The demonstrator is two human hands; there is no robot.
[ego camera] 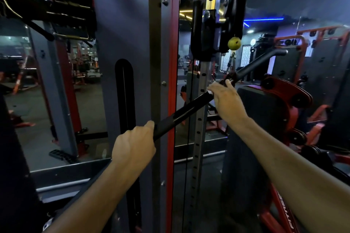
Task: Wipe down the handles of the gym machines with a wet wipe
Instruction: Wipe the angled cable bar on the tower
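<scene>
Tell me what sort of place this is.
Most likely a commercial gym: a cable pulley on a holed adjustment column, a long pulldown bar gripped in both hands, and red-framed machines beyond.

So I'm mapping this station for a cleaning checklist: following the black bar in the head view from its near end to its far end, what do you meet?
Left hand gripping the near end → bare black bar → white wet wipe showing at the right hand's fingers → right hand wrapped round the bar → angled far grip.
</scene>
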